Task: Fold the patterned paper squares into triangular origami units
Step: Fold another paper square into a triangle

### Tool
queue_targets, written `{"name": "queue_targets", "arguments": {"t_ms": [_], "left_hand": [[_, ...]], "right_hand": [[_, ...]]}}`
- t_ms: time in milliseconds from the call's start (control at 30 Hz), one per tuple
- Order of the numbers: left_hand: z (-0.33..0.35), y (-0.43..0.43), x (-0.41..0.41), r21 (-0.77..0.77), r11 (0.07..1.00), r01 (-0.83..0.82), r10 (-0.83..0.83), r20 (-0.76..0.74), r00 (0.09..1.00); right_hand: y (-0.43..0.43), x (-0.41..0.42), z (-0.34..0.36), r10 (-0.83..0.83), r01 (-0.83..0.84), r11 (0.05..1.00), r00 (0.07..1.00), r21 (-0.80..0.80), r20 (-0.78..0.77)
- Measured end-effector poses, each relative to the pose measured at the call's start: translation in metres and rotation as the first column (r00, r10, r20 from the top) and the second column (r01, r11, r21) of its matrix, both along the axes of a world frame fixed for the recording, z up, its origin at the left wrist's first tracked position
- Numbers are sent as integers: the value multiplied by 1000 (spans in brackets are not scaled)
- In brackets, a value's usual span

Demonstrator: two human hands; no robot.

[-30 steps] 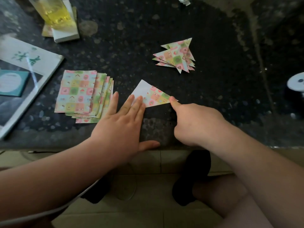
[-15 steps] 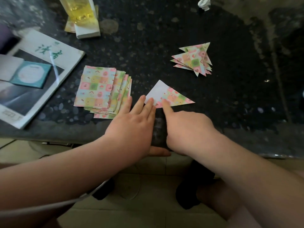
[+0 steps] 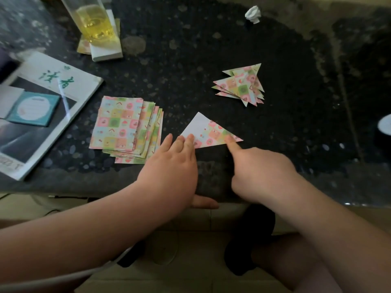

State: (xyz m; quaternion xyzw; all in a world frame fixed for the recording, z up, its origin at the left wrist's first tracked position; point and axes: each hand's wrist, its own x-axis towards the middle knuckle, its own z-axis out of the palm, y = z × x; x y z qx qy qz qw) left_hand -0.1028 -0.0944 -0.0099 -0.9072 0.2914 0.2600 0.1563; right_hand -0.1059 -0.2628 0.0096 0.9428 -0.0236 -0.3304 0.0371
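Fingers: left fingertips [image 3: 187, 140] straight and close together, pressed flat on the near left corner of the half-folded sheet [image 3: 208, 132]. Thumb hangs off the edge of the table [image 3: 190, 60]. My left hand [image 3: 171, 168] grips nothing; it only pins. On my right hand [image 3: 260, 174] the forefinger [image 3: 229, 142] alone is out, tip down on the sheet near its right point. The other fingers are curled under and hold nothing.

Sheet: lies flat on the dark speckled stone, between the stack of unfolded patterned squares [image 3: 124, 127] on its left and the pile of finished triangular units [image 3: 241, 85] farther back on the right, apart from both. It is already a triangle, white underside showing at the top, pattern on the lower right.

Why so: left hand anchors one end so the paper cannot skate on the smooth stone. The single fingertip gives a narrow, hard press for sharpening the long near edge. Raw squares sit by the left hand for the next pick; done units are parked out of the working patch.

Change: half a second ago the right forefinger sat just beside my left fingertips; now it is out near the right point. Left hand has not shifted, nor has the sheet against the stack. I judge this a creasing pass, with further folds still due.
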Motion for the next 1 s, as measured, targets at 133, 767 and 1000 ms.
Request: {"name": "queue_targets", "arguments": {"t_ms": [133, 767, 1000], "left_hand": [[2, 3, -1, -25, 1000, -11, 11, -8, 1000], [4, 23, 29, -507, 784, -358, 383, -59, 922], [2, 26, 39, -598, 79, -798, 692, -543, 475]], "right_hand": [[-23, 6, 13, -130, 130, 991, 991, 9, -40], [8, 58, -10, -315, 289, 922, 947, 258, 65], [-4, 52, -1, -455, 438, 633, 878, 638, -152]]}}
